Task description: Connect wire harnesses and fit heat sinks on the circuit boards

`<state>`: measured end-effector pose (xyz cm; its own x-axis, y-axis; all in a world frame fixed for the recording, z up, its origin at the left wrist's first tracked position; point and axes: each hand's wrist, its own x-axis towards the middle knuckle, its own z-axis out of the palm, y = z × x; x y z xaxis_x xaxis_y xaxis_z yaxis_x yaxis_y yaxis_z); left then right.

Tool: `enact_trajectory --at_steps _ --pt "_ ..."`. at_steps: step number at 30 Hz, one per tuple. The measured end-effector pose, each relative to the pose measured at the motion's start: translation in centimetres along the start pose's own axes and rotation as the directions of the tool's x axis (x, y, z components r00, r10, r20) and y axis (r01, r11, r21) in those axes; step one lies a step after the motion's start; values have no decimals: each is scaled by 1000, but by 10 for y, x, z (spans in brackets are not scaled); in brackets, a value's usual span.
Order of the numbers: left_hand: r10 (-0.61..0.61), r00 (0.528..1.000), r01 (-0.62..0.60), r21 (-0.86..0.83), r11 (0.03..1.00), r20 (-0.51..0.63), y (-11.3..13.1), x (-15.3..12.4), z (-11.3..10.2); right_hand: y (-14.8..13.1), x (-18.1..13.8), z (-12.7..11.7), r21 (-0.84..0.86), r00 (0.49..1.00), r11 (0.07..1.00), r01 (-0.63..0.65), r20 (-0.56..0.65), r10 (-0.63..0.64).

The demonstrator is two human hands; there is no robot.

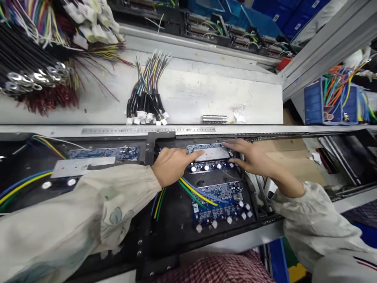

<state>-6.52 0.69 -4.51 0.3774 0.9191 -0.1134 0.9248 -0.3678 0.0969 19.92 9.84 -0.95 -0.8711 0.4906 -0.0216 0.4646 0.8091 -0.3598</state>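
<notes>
A blue circuit board point(203, 168) with a flat silver metal plate point(216, 154) along it lies in a black tray point(176, 236). My left hand point(172, 165) grips its left end, thumb stretched onto the plate and the other fingers curled down, partly hidden. At the right end, my right hand point(255, 157) holds the same board, with fingers on the top corner and thumb near the lower one. Just below it sits a second blue circuit board point(218, 200), crossed by blue, yellow and green wires point(197, 192).
A neighbouring tray on the left holds another board with a metal plate point(82, 166). A steel ruler point(147, 130) runs along the shelf edge. Behind it lie bundled wires with white connectors point(147, 90), thick black cables point(29, 59) and a small metal strip point(214, 118). Blue bins point(315, 102) stand right.
</notes>
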Motion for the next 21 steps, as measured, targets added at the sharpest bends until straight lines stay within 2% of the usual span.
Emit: enact_trajectory --at_steps 4,10,17,21 --pt "-17 998 15 42 999 61 0 1 -1 8 10 12 26 995 995 96 2 -96" --pt "-23 995 21 30 999 101 0 2 -3 13 10 15 7 983 983 182 -39 -182" --pt "19 996 -22 24 999 92 0 3 -4 13 12 23 18 969 983 183 -174 -177" --pt "28 993 -33 40 999 117 1 3 -4 14 12 24 16 958 977 211 -201 -203"
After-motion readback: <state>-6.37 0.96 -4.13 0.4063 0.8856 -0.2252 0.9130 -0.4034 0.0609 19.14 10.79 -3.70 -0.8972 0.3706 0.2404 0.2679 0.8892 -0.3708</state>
